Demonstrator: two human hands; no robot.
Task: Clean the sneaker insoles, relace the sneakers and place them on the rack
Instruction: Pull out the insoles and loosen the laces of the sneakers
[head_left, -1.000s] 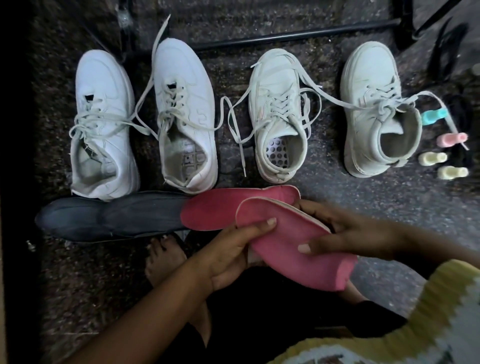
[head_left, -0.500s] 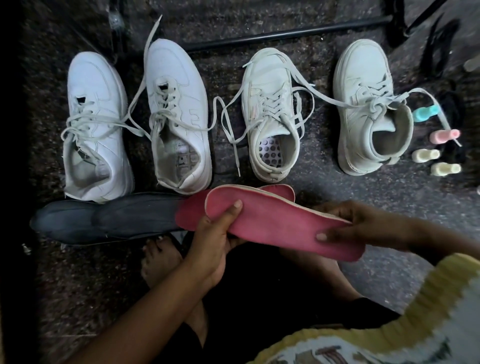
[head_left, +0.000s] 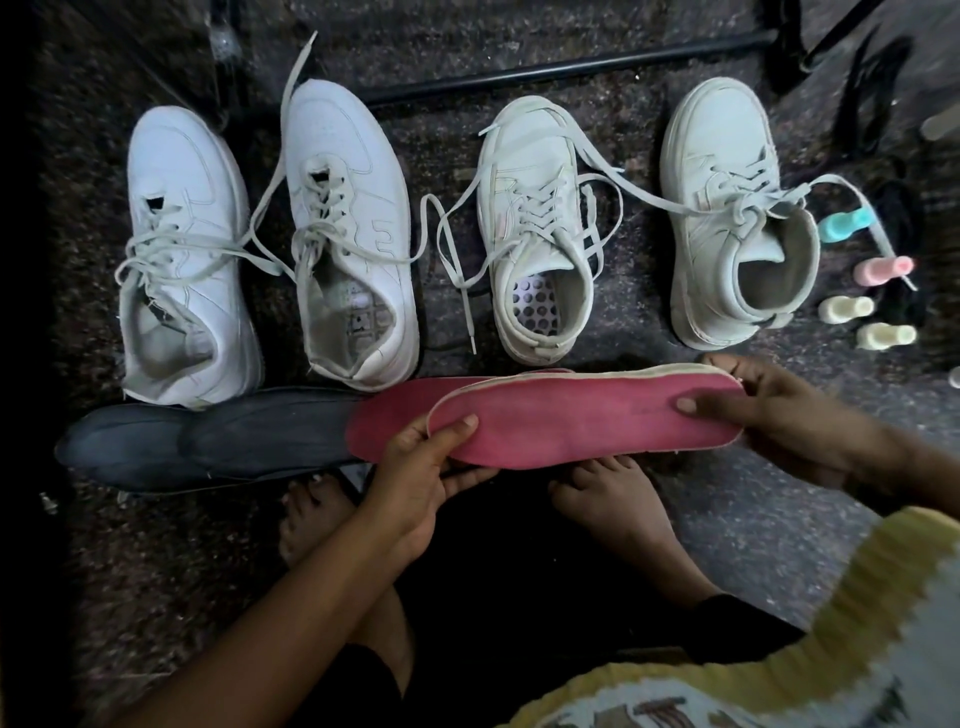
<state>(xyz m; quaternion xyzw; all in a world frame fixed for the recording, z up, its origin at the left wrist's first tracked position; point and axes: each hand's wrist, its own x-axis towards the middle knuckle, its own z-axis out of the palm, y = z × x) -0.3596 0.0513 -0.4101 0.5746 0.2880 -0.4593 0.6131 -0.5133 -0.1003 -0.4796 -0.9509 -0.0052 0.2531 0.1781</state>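
Observation:
Several white sneakers stand in a row on the dark floor: a left pair (head_left: 182, 260) (head_left: 348, 234) and a right pair (head_left: 535, 234) (head_left: 732, 218), all with loose laces. I hold a pink insole (head_left: 587, 421) level across my lap. My left hand (head_left: 421, 473) grips its left end and my right hand (head_left: 774, 421) grips its right end. A second pink insole (head_left: 395, 415) lies on the floor under it, overlapping two dark grey insoles (head_left: 208, 447).
Several small pastel bottles (head_left: 862, 280) lie on the floor right of the last sneaker. A black rack bar (head_left: 561, 73) runs behind the shoes. My bare feet (head_left: 608, 499) rest on the floor below the insole.
The pink insole has turned from tilted down-right to level and spread wider across my lap. My right hand has shifted to its far right end; my left keeps the left end.

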